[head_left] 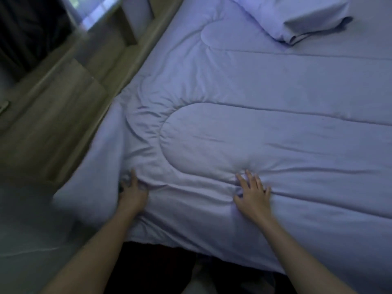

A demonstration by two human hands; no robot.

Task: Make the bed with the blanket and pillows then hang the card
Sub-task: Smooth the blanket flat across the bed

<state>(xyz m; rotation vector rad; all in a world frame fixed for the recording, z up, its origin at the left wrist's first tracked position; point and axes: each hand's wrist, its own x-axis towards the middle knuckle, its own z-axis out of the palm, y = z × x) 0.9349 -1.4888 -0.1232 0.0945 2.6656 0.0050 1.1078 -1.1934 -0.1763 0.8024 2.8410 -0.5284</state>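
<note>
Head camera looks down across the bed, where the pale blanket point(254, 128) already lies spread over most of the mattress, its near corner at 7 o'clock still rumpled and hanging over the edge. The left hand point(132, 194) sits in that corner with its fingers sunk into the creases, seemingly pinching a fold to tug it square, though blur hides the exact hold. The right hand point(252, 194), at 5 o'clock, lies flat with fingers spread and grasps nothing, probably pinning the quilting so the pull does not drag the whole cover. One pillow point(297, 15) rests at 1 o'clock, beyond the blanket's top edge. A wooden bed surround point(74, 102) runs along 10 o'clock. No card shows.
</note>
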